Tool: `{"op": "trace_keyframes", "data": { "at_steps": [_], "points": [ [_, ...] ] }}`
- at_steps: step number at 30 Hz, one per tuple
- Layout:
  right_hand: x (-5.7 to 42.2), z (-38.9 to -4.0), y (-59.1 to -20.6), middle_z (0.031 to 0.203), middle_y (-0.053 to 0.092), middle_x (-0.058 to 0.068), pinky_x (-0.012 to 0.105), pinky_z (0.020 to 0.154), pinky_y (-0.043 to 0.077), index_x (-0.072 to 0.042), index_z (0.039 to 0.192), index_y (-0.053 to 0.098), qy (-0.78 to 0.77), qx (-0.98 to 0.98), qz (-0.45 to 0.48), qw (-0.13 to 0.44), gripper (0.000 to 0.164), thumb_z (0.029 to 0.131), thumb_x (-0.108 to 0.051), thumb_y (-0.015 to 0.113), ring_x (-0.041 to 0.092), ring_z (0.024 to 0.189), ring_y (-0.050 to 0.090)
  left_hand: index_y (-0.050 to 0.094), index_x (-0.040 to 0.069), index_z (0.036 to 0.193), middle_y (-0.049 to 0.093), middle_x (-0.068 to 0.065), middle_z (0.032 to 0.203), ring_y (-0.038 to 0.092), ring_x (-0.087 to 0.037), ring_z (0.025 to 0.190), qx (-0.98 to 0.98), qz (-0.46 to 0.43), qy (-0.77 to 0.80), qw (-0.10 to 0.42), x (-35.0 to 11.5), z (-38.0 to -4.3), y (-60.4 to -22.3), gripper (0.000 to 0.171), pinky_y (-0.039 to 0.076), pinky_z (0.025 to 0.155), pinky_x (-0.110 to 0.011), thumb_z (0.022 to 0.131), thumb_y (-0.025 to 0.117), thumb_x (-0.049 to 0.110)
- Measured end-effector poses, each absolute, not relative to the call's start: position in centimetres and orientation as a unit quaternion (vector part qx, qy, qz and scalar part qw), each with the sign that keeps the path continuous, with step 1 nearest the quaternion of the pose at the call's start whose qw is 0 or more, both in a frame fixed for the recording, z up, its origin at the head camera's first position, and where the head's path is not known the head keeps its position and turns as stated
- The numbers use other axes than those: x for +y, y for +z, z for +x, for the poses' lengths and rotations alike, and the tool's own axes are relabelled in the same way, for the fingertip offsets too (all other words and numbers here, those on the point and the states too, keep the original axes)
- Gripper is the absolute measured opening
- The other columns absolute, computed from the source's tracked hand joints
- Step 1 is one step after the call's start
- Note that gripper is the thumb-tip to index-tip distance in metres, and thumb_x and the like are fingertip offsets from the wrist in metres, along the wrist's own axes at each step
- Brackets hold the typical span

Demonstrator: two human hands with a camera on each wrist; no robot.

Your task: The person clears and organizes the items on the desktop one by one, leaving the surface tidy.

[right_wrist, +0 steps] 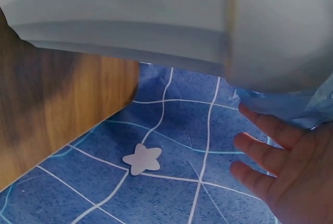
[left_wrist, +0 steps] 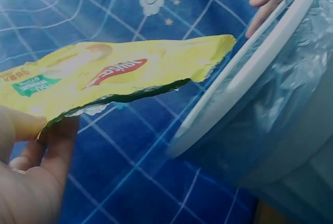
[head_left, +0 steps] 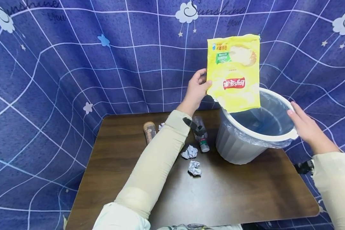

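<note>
My left hand (head_left: 197, 88) pinches the side edge of a yellow potato chip bag (head_left: 234, 72), its red logo upside down, above the near left rim of a grey trash can (head_left: 238, 143). In the left wrist view, the bag (left_wrist: 125, 68) looks flattened, with a torn, silvery edge beside the thumb. My right hand (head_left: 310, 127) rests at the right side of the can's white rim. The right wrist view has several of that hand's fingers (right_wrist: 263, 154) spread and fairly straight below the can's side. A clear plastic liner (head_left: 271, 118) folds over the rim.
Two crumpled paper balls (head_left: 190, 152) lie left of the can on the brown table (head_left: 218, 191). Close by are a plastic bottle (head_left: 202, 140) on its side and a brown-capped container (head_left: 150, 131), partly behind my left forearm. A blue patterned curtain (head_left: 126, 70) hangs behind.
</note>
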State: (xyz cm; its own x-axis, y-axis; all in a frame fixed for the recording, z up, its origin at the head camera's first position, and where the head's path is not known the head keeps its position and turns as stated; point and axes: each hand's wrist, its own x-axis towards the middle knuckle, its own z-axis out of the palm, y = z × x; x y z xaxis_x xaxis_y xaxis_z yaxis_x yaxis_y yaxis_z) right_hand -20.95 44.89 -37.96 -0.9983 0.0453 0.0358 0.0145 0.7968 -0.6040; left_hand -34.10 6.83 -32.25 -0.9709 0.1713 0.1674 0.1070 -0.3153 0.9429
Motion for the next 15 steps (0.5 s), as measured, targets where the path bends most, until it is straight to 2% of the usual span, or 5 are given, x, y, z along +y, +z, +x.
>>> {"op": "trace_keyframes", "data": {
  "at_steps": [9, 15],
  "points": [
    [44.8, -21.3, -37.9, 0.163, 0.0, 0.028, 0.074, 0.112, 0.008, -0.017, 0.162, -0.003, 0.325, -0.945, -0.023, 0.028, 0.064, 0.11, -0.045, 0.021, 0.065, 0.141, 0.007, 0.056, 0.01, 0.138, 0.068, -0.012, 0.115, 0.065, -0.017, 0.086, 0.625, 0.149, 0.766, -0.015, 10.8, -33.4, -32.8, 0.044, 0.057, 0.075, -0.024, 0.097, 0.06, -0.005],
    [45.1, -21.2, -38.1, 0.163, 0.001, 0.029, 0.075, 0.112, 0.009, -0.014, 0.162, -0.002, 0.316, -0.948, -0.023, 0.03, 0.065, 0.109, -0.045, 0.02, 0.065, 0.14, 0.007, 0.058, 0.011, 0.137, 0.069, -0.009, 0.114, 0.064, -0.015, 0.085, 0.662, 0.165, 0.731, -0.025, 12.6, -32.7, -33.1, 0.044, 0.055, 0.074, -0.021, 0.096, 0.063, -0.004]
  ]
}}
